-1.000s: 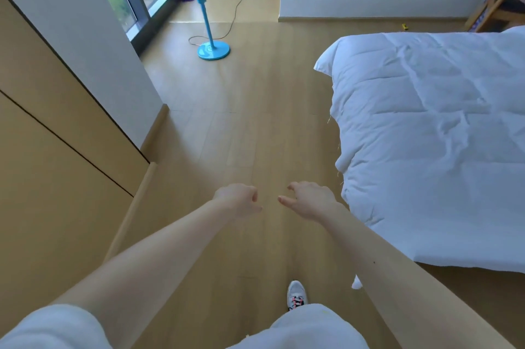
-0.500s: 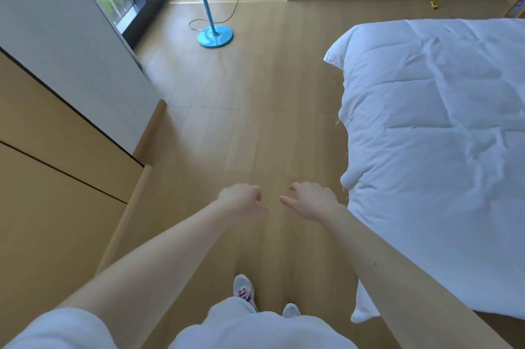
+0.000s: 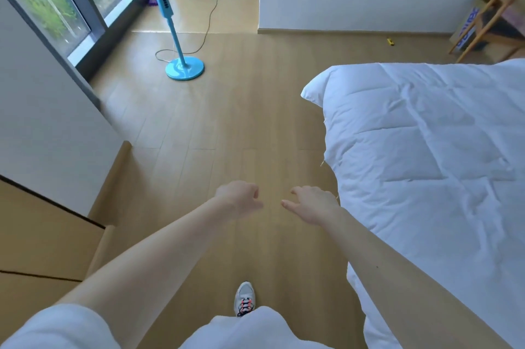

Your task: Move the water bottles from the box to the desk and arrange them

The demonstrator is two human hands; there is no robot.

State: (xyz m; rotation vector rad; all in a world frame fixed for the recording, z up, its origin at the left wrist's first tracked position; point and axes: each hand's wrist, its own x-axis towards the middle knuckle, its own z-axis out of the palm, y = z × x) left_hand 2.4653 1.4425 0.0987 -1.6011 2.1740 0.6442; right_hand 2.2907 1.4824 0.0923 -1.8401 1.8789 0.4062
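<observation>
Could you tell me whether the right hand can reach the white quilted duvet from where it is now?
Probably yes: the right hand, empty, hovers close beside the white quilted duvet, nothing between them.

head cam | worn high, faces forward-down (wide-angle) | floor [image 3: 227, 121] below | bed [image 3: 426, 149] right
</observation>
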